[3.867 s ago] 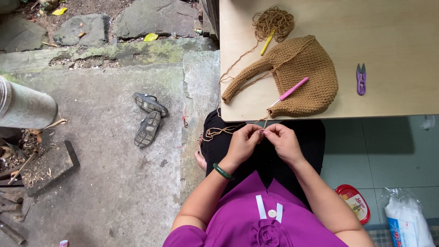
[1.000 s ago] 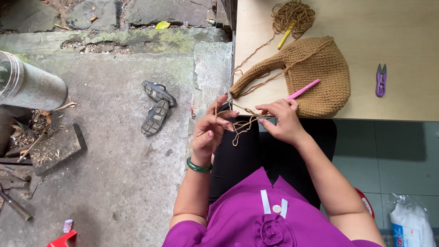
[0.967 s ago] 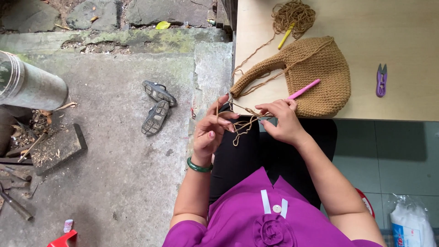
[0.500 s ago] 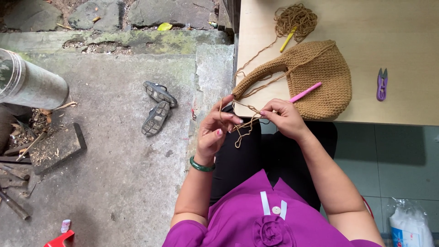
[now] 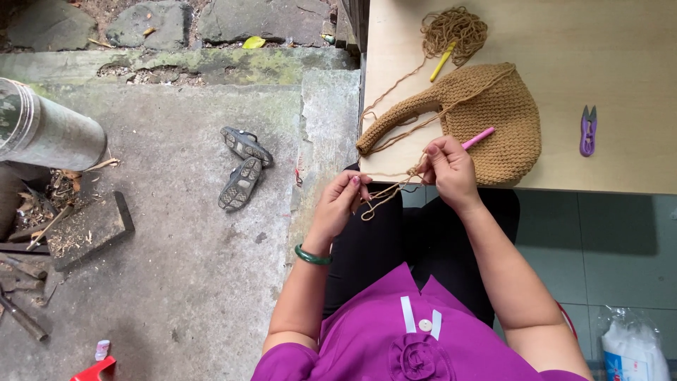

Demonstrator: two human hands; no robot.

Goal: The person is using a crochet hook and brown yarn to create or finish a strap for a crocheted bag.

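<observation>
Head view: left hand (image 5: pixel 343 204) has closed in toward the right hand (image 5: pixel 449 169) since half a second ago, both pinching the tan yarn strand (image 5: pixel 384 194) just below the desk (image 5: pixel 620 49) edge. Right hand also grips the pink crochet hook (image 5: pixel 478 137) against the crocheted bag (image 5: pixel 486 113). Slack is shorter, so the stitch looks mid-pull.

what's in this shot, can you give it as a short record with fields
left hand: pinches tan yarn below the table edge
right hand: grips pink crochet hook and the yarn
crocheted bag: tan, lying on wooden table
yarn ball: loose, with yellow hook against it
snips: purple, right of the bag
sandals: dark pair on the concrete floor
</observation>
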